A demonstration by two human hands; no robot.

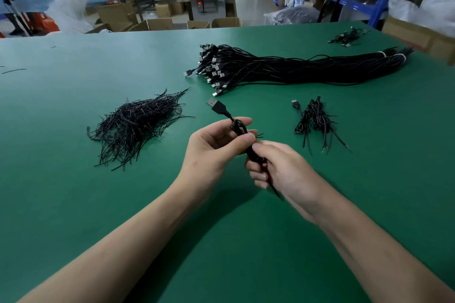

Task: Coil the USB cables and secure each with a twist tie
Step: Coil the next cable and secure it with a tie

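Over the green table, my left hand pinches the top of a coiled black USB cable, whose plug sticks up to the far left. My right hand grips the lower part of the same coil, and a thin cable end pokes out below it. Short twist-tie ends show between my two thumbs. A heap of black twist ties lies to the left. A big bundle of uncoiled USB cables lies at the back.
Two coiled, tied cables lie right of my hands. A few more cables sit at the far right corner. Loose tie scraps lie at the left edge. Cardboard boxes, shelves and another table stand beyond the far edge.
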